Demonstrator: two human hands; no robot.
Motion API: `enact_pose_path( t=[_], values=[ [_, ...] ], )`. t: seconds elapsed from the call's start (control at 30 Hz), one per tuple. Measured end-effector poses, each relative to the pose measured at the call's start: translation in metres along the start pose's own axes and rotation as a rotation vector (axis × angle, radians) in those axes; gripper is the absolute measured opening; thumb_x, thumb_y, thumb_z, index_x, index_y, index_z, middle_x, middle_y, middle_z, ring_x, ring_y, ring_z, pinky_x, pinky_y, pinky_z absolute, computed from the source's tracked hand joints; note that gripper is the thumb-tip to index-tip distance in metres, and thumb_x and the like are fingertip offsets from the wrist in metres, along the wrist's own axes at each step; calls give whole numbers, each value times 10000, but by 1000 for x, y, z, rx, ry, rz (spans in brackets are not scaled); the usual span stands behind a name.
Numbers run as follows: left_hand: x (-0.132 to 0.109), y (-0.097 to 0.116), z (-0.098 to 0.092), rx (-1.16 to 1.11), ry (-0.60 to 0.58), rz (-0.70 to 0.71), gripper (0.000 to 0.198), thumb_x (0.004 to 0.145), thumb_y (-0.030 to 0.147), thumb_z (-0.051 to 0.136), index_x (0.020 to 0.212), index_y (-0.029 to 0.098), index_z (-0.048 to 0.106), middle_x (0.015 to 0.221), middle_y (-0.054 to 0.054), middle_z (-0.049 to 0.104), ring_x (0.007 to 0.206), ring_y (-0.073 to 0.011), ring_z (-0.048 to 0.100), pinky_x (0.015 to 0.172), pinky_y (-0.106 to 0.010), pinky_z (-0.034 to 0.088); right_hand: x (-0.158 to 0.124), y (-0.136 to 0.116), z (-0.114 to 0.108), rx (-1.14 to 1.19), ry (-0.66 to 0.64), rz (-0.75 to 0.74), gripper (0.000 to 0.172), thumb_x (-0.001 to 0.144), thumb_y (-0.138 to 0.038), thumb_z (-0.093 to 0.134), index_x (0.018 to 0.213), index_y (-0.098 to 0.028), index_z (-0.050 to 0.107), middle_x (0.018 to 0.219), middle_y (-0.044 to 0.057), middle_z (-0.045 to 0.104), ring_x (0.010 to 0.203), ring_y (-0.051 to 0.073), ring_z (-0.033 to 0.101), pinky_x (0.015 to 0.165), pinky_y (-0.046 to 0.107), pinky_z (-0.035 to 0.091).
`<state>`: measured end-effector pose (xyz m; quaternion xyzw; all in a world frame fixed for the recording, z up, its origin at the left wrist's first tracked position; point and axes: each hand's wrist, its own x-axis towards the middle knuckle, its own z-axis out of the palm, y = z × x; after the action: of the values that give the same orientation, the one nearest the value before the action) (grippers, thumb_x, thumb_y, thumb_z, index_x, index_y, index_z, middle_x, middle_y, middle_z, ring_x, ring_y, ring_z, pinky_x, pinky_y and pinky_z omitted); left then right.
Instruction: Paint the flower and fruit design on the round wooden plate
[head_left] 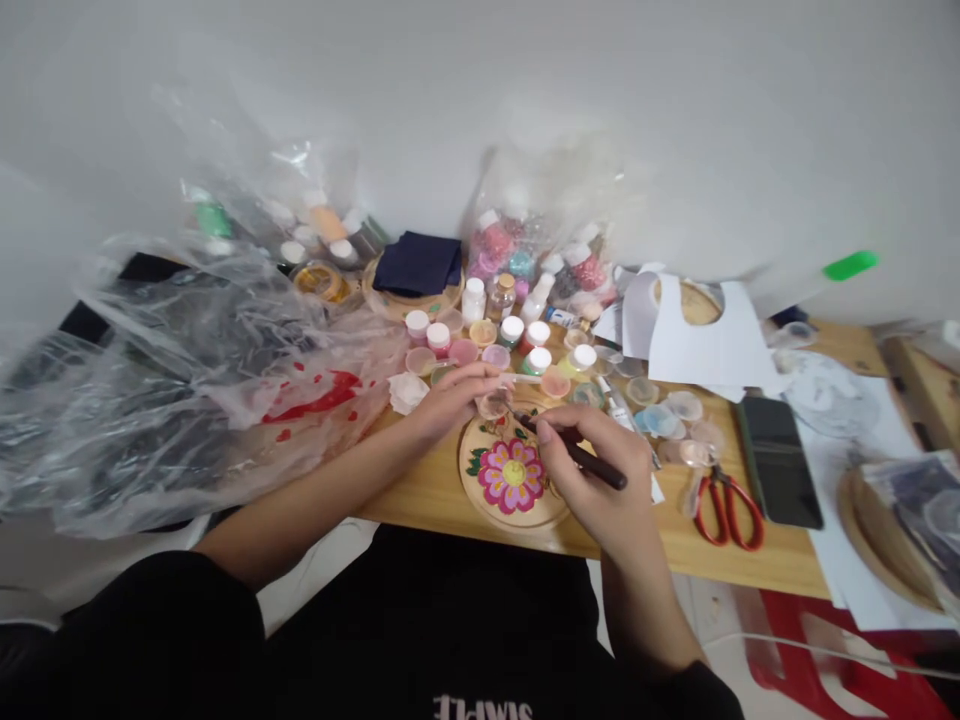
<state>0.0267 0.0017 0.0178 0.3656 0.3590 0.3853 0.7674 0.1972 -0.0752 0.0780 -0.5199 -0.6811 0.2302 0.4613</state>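
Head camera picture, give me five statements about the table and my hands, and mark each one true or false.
1. The right hand holds a dark-handled tool. True.
2. The flower on the wooden disc is blue. False: it is pink with a yellow centre.
3. The red-handled tool lies left of the phone. True.
4. The dark cloth covers the phone. False: it lies farther back, left of centre.
5. The left hand is near a small cup. True.

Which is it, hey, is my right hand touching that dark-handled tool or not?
Touching. The head view shows the right hand gripping the dark-handled tool, with its back end sticking out past the grip.
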Motion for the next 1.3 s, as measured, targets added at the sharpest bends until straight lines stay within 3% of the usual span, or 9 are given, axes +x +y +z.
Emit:
enact_pose_path(
  t=[0.17,0.37,0.6,0.77,1.0,1.17,1.3],
  values=[
    [14,-4,4,-150,-23,-24,218,680,326,809,764,166,687,744,-7,672,700,-136,619,696,-284,477,3,-5,-2,-52,-2,21,93,896,-194,657,816,-217,698,639,-39,705,503,84,598,495,206,466],
    [12,-7,2,-204,-34,-65,214,689,295,829,765,143,699,728,-14,668,654,-111,581,652,-266,460,-1,-12,-8,-54,41,50,89,874,-146,675,835,-221,703,645,-53,696,509,69,590,495,184,463],
    [10,-9,-1,-232,-35,-84,242,640,290,867,753,138,717,721,-16,703,681,-109,632,648,-237,463,-11,0,-1,5,8,171,64,861,-181,708,873,-225,753,717,-10,743,531,102,624,488,222,500],
    [10,-11,-4,-217,-45,-79,133,738,248,811,776,148,731,757,-18,719,697,-104,639,671,-241,482,-24,2,3,114,221,286,34,865,-218,753,862,-244,775,762,2,765,622,137,692,541,251,552],
    [10,-15,-7,-243,-57,-32,103,839,247,751,797,155,736,790,-26,725,743,-126,668,715,-257,524,-36,12,-1,308,491,385,126,833,-283,748,720,-226,752,595,-22,642,461,121,584,446,273,453],
    [10,-13,-5,-249,-54,-27,116,874,216,704,783,147,721,780,-24,721,725,-123,668,727,-262,539,-48,29,2,367,497,439,247,861,-391,748,687,-216,765,523,-19,630,400,110,536,393,257,402],
    [10,-11,-4,-249,-41,-41,120,882,194,689,777,142,714,775,-19,720,723,-114,672,709,-244,543,-56,36,2,392,411,523,204,807,-405,830,749,-218,772,499,-34,630,409,121,569,394,251,411]
  ],
)
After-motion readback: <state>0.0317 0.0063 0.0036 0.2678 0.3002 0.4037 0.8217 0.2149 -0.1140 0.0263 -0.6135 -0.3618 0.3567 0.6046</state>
